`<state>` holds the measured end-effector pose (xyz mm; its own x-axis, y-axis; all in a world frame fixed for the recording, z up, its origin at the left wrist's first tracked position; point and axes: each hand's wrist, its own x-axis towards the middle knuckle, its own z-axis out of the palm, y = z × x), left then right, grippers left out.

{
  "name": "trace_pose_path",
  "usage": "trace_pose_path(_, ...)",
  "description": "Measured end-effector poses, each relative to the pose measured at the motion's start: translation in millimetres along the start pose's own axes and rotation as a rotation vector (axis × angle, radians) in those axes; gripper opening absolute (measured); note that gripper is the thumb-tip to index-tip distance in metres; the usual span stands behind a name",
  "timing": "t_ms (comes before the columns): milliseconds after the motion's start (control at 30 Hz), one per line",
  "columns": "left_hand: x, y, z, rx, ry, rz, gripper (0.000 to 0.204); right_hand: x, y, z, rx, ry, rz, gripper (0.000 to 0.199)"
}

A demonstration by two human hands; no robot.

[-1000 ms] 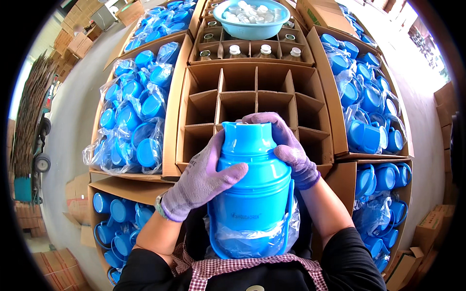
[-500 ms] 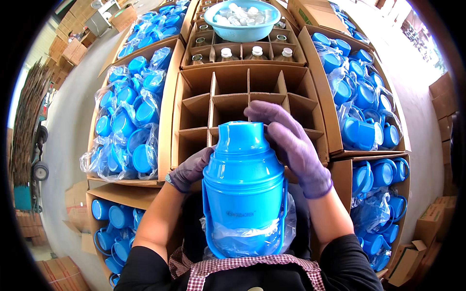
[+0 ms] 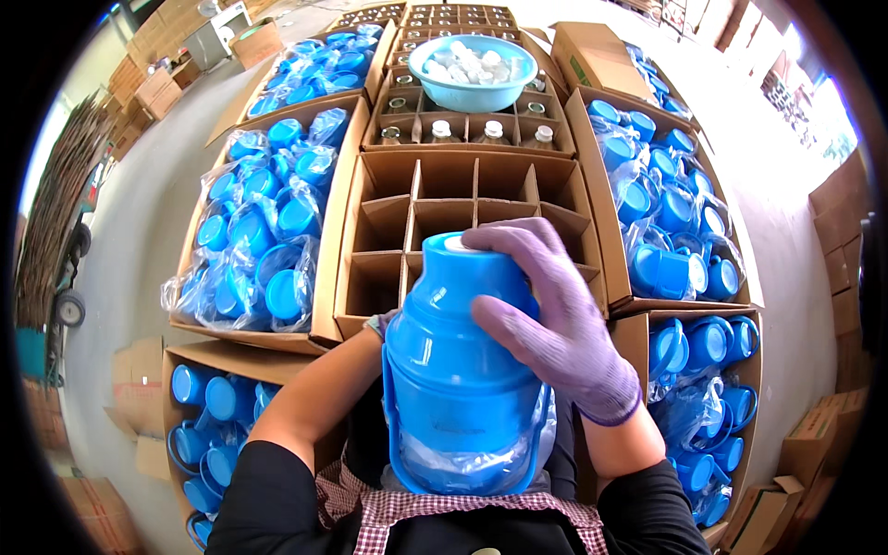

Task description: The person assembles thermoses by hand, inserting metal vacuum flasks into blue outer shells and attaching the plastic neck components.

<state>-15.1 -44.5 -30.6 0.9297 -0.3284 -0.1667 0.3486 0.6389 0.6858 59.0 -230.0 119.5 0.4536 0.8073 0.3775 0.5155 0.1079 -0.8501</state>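
Note:
A glossy blue thermos flask (image 3: 462, 370) stands upright against my apron, its handle hanging down and clear plastic film round its base. In its mouth shows a white stopper (image 3: 455, 243). My right hand (image 3: 555, 319), in a purple knit glove, is closed over the flask's top: the fingers lie on the stopper and rim, the thumb presses on the shoulder. Only a bit of my left hand (image 3: 381, 322), also gloved, shows at the flask's far left side; its fingers are hidden behind the flask. Just beyond is a divided cardboard box (image 3: 351, 268).
Behind the divided box, a light blue basin (image 3: 467, 95) of white and clear small pieces rests on a box of bottles (image 3: 370, 132). Boxes of blue flask parts in plastic flank me, one at left (image 3: 330, 222), one at right (image 3: 592, 208). Cartons (image 3: 800, 453) lie on the floor.
My right hand has come down from beside the flask onto its top, where a white stopper now shows. My left hand has slid farther behind the flask. The view has shifted slightly.

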Motion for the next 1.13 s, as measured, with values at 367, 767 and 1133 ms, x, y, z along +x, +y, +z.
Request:
trace_pose_path(367,-78.9,-45.0,83.0,0.356,-0.077,0.229,0.071,-70.0,-152.4,-24.9,-0.005,-0.159,-0.481,0.062)
trace_pose_path(767,-209.6,-80.7,177.5,0.879,0.452,0.744,0.060,-166.8,-245.5,-13.3,-0.506,-0.219,-0.325,0.116)
trace_pose_path(1133,-225.7,-102.1,239.7,0.785,0.258,0.394,0.115,-140.1,-217.7,-45.3,-0.785,-0.118,-0.223,0.079)
